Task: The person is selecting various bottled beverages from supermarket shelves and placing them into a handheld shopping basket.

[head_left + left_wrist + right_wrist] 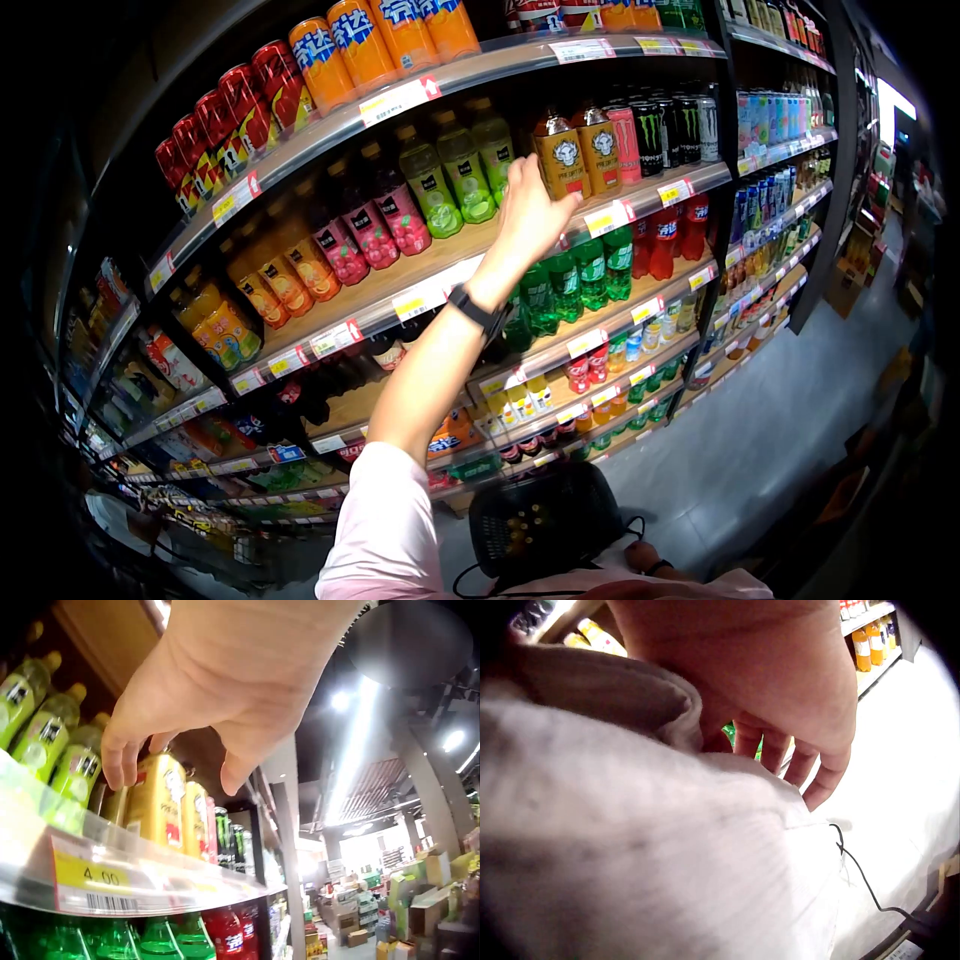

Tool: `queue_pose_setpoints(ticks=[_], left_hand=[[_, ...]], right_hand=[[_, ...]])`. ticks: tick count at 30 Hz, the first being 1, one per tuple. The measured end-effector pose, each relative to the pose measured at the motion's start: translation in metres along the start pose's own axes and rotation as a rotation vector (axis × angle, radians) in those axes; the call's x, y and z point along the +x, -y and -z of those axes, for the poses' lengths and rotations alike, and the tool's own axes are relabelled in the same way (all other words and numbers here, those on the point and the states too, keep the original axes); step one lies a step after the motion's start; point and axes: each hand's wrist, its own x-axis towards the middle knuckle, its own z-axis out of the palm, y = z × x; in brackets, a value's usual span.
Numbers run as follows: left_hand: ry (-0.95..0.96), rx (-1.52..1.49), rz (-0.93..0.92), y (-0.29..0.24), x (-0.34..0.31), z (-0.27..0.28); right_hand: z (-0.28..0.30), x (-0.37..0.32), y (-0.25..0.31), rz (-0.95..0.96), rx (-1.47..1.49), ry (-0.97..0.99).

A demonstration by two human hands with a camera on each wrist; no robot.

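Observation:
My left hand [528, 215] reaches over the middle shelf to the front gold Predator drink bottle [563, 158]. In the left wrist view, its bent fingers [120, 754] hang beside the top of this gold bottle [156, 799], while the thumb [234, 771] stands apart on the other side. A second gold bottle [600, 150] stands right next to it. Green-labelled juice bottles [465, 170] line up on the near side of the hand. Low by my body, my right hand [645, 553] hangs with loosely curled fingers, holding nothing, beside the pale shirt [645, 832].
A price rail [610, 217] runs along the shelf's front edge. Beyond the gold bottles stand a pink can [624, 145] and black Monster cans [652, 140]. Orange cans [360, 38] sit on the shelf above, green soda bottles [565, 285] below. A black basket [545, 515] is below my arm.

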Motion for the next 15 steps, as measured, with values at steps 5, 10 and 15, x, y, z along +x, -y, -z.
queue_pose_setpoints(ticks=[5, 10, 15], left_hand=[[-0.177, -0.073, 0.077, 0.031, 0.061, -0.069], [-0.254, -0.065, 0.199, 0.025, 0.068, -0.079], [-0.164, -0.193, 0.245, 0.044, 0.076, -0.067]], right_hand=[[0.013, 0.006, -0.014, 0.067, -0.098, 0.012], [0.037, -0.009, 0.012, 0.116, -0.207, 0.098], [0.041, -0.017, 0.028, 0.131, -0.237, 0.082]])
